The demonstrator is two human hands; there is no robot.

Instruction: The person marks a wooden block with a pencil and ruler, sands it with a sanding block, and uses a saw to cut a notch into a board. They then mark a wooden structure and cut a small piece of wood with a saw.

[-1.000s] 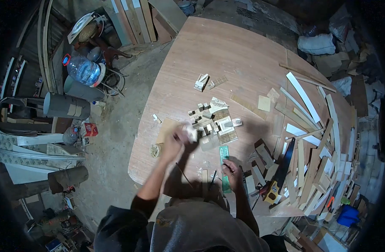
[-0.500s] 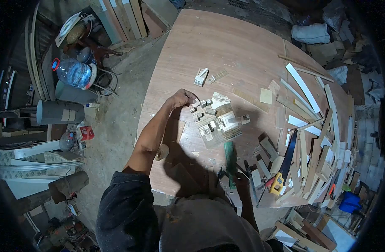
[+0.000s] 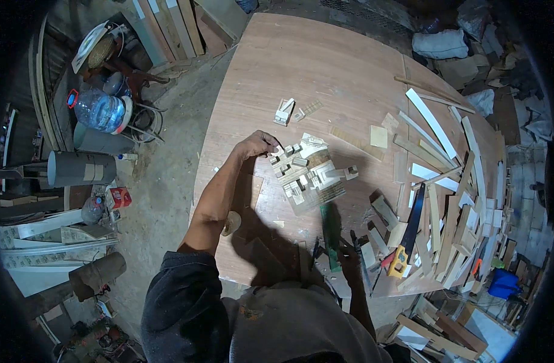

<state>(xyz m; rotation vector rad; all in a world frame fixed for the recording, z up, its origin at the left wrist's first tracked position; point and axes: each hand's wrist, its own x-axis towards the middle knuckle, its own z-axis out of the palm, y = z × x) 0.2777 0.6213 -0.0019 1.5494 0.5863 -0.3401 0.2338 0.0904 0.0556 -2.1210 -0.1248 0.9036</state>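
A small wooden model [image 3: 307, 172] with many little blocks on a flat base sits near the middle of the table. My left hand [image 3: 259, 145] is at its upper left corner, with the fingers pinched together; what they hold, if anything, is too small to make out. Low in the view, my right hand [image 3: 348, 257] is dark and partly hidden, beside a green strip [image 3: 331, 237]. Its fingers cannot be made out clearly. Above the model lie a small wooden piece [image 3: 283, 112] and a thin ladder-like strip [image 3: 308, 110].
A saw with a yellow handle [image 3: 399, 262] lies right of my right hand. Wood strips [image 3: 452, 212] are piled along the right side of the table [image 3: 301, 60]. A round object [image 3: 231, 223] is beside my left forearm. A water bottle [image 3: 100, 110] stands at the left.
The whole view has shifted slightly, moving the scene a little to the left. My left hand stays at the model's corner, its fingers slightly changed in pose.
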